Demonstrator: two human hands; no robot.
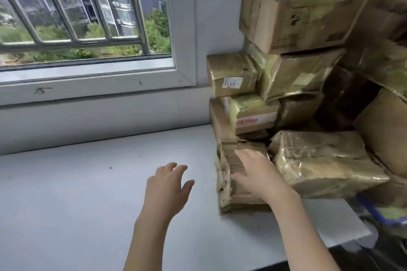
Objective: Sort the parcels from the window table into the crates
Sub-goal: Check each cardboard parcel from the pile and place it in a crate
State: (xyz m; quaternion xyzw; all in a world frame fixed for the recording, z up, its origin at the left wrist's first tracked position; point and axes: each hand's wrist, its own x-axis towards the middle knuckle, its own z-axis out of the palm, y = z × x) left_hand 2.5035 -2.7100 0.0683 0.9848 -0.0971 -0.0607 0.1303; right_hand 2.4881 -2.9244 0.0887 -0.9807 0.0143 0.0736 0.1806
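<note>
Two hands spread, right hand (257,174) touching battered parcel (231,185); left hand (167,187) empty

A pale grey table (88,182) ran along the wall under the window, its far edge against the wall and its right end stopping short near the frame's right side. At the right end a heap of taped cardboard parcels stood on it. Lowest and nearest sat a crumpled brown parcel (231,200), and just right of it a tape-wrapped box (326,167) overhanging the near right edge. A few dark specks (110,167) marked the bare surface to the left.
</note>
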